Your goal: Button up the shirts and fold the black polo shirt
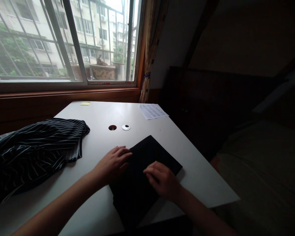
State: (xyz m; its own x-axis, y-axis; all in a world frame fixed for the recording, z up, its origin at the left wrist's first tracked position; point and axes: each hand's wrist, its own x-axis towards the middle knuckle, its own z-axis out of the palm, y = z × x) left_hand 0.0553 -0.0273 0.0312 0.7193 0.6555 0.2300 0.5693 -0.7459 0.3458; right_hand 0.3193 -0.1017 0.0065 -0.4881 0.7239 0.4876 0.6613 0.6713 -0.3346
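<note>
A flat black piece (147, 147) with straight edges and sharp corners lies aslant on the white table (93, 177). It is too dark to tell whether it is folded cloth or a stiff sheet. Its near end narrows toward the table's front edge. My left hand (116, 160) rests at its left edge, fingers stretched out over it. Over its right part is my right hand (161, 178), fingers curled and pressed together. What they pinch, if anything, is hidden. To the left lies a crumpled dark striped garment (44, 141).
Farther back are a round hole (112, 127) in the tabletop and a silver round cap (126, 127). Printed sheets (152, 111) lie at the far right corner, yellow notes (85, 103) at the far left. A window (64, 42) and a tied curtain (148, 52) stand behind.
</note>
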